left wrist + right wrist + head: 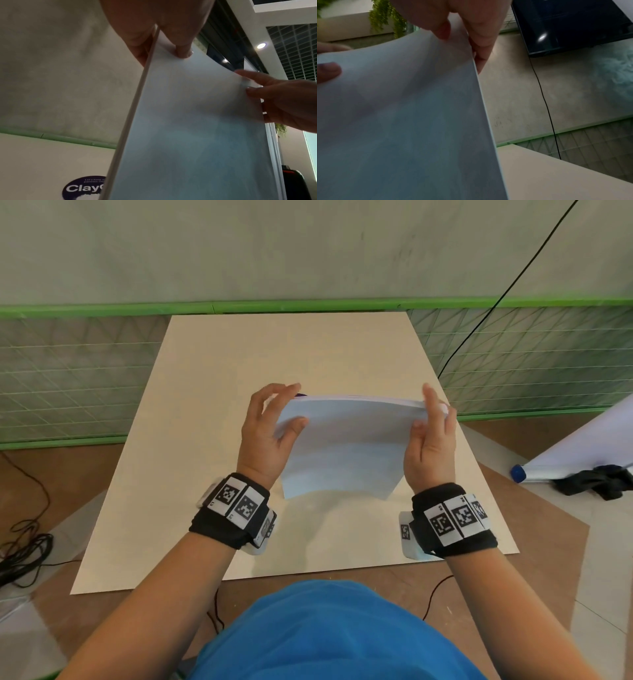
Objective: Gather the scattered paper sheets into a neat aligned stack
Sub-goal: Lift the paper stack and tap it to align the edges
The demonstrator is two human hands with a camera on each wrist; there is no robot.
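So the gathering looked done: the stack of white paper sheets (346,446) was up off the pale beige counter (191,474), roughly upright over its middle. The left hand (265,436) pinched the left edge, thumb in front and fingers (279,392) behind, and the right hand (431,446) gripped the right edge likewise. Next move, I'd guess: tapping the bottom edge down to square it. The sheets bowed a bit, with edges looking fairly flush.

A dark round sticker (85,188) on the table reads "Clay", partly hidden.
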